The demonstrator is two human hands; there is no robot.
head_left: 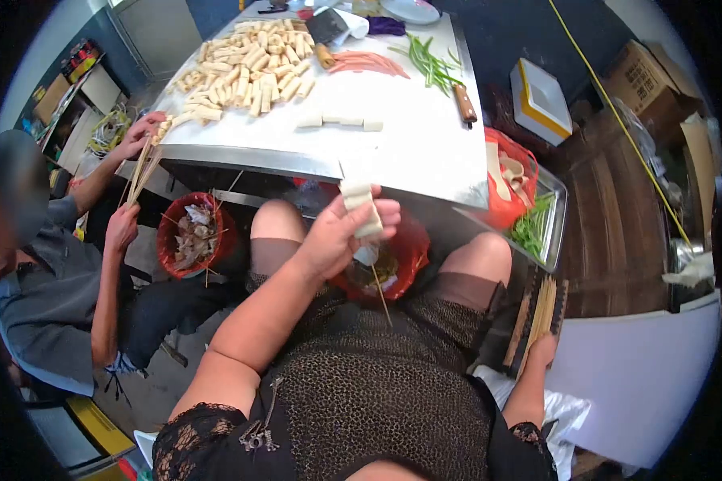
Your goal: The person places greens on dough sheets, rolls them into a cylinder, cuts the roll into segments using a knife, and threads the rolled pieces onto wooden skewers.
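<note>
Above the red bin (415, 250), your left hand (345, 218) was pinching pale rolls (356, 192); your right (541, 350) was at the sticks (544, 309), can't tell if gripping. Looked like the lining-up step, so next called for steady alignment imo. White table (425, 156) had piled pieces (257, 68), greens (430, 64), a knife (464, 104); cardboard box (635, 78) off right.

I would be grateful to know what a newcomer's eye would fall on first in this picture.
Most likely the large heap of pale cut rolls on the far left of the white table. Next, near the centre, the left hand holds a few white pieces by the table's near edge. The bright red bag at the table's right side also stands out.
</note>
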